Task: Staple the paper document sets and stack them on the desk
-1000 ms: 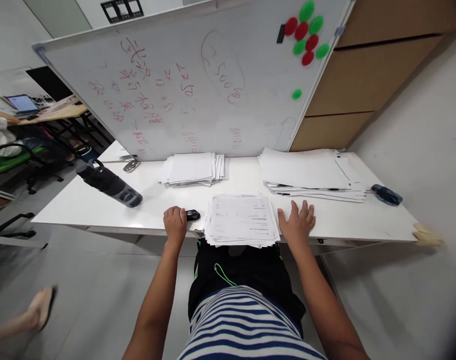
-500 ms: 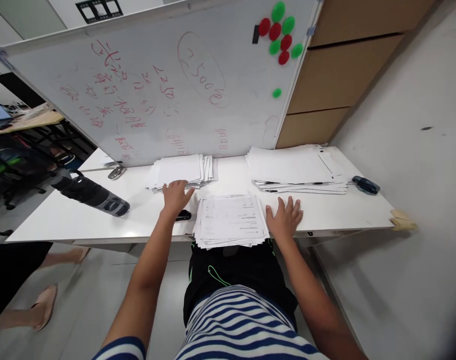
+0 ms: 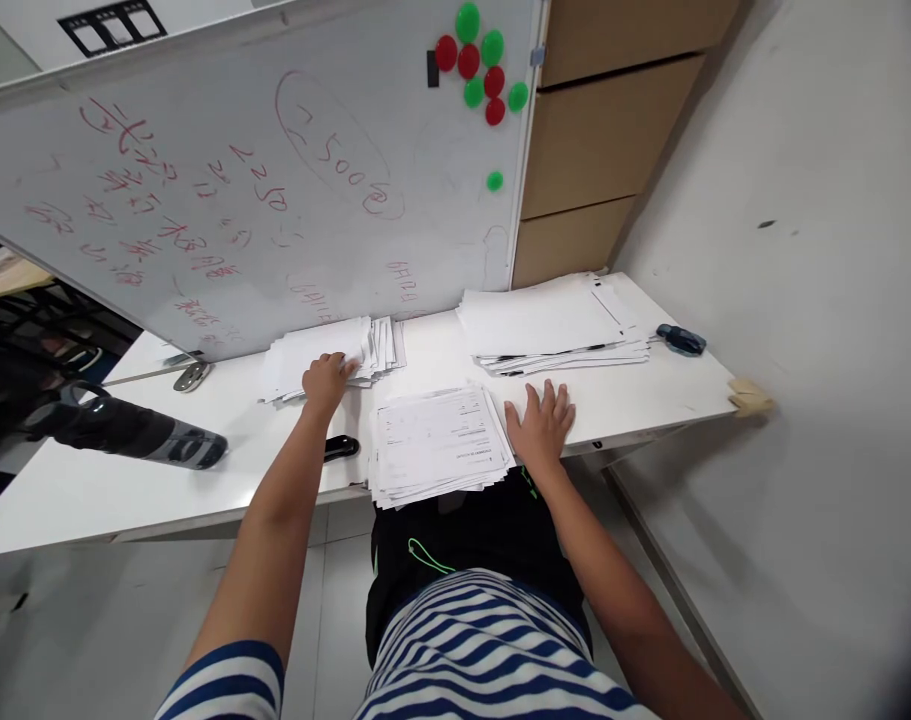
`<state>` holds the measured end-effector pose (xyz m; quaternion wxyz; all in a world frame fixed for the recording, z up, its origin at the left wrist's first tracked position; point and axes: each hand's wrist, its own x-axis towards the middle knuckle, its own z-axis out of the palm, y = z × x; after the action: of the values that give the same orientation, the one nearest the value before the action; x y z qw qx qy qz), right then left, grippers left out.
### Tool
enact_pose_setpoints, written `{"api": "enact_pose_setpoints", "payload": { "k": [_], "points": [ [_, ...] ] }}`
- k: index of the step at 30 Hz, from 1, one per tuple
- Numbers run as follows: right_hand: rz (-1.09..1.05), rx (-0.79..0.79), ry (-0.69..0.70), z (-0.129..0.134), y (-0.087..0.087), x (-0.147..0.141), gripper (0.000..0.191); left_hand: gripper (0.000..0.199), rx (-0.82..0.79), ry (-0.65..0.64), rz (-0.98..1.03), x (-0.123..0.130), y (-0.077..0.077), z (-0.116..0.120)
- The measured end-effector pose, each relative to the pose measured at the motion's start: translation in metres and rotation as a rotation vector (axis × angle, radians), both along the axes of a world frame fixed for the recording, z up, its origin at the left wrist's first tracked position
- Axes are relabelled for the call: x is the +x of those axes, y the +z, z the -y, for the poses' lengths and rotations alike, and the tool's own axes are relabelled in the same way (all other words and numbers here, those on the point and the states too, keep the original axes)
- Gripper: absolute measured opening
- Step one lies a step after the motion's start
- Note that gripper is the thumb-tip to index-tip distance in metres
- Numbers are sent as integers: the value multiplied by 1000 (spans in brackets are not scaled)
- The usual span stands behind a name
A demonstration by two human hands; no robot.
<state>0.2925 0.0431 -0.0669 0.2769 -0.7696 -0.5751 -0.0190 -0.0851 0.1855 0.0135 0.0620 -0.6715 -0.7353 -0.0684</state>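
Note:
My left hand (image 3: 326, 382) rests on the front part of the left paper stack (image 3: 316, 338), its fingers drawn in and the thumb close to them, pinching at the top paper. How many sheets lie in the pinch is hidden. My right hand (image 3: 543, 425) lies on the tabletop with fingers spread, holding nothing. Between the two hands, a pile of printed sheets (image 3: 436, 445) sits at the table's front edge, close to my body. A larger stack of blank-faced paper (image 3: 541, 318) lies beyond my right hand. Beside my left forearm is a black stapler-like object (image 3: 342, 447), partly covered.
A dark water bottle (image 3: 155, 432) lies or leans at the left of the white table (image 3: 252, 440). Behind stands a whiteboard (image 3: 425, 250) with red writing and magnets. A computer mouse (image 3: 192, 376) and a dark blue object (image 3: 681, 339) sit near the table's ends. Cardboard boxes (image 3: 575, 140) rise behind.
My left hand has moved onto the left stack, its thumb closing toward the fingers. My right hand stays flat on the table. The view has turned right, and the walking person has left it.

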Motion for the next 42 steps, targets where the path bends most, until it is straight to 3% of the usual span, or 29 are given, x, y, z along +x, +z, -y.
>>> {"api": "enact_pose_setpoints", "payload": {
  "k": [15,26,42],
  "points": [
    [-2,33,-3,0,-2,0,53,62,-39,1,113,-12,5,-6],
    [-3,24,-1,1,0,0,52,52,-48,50,175,-7,6,-6],
    [-7,-5,-14,0,3,-1,52,44,28,49,185,-24,2,-12]
  ]
}}
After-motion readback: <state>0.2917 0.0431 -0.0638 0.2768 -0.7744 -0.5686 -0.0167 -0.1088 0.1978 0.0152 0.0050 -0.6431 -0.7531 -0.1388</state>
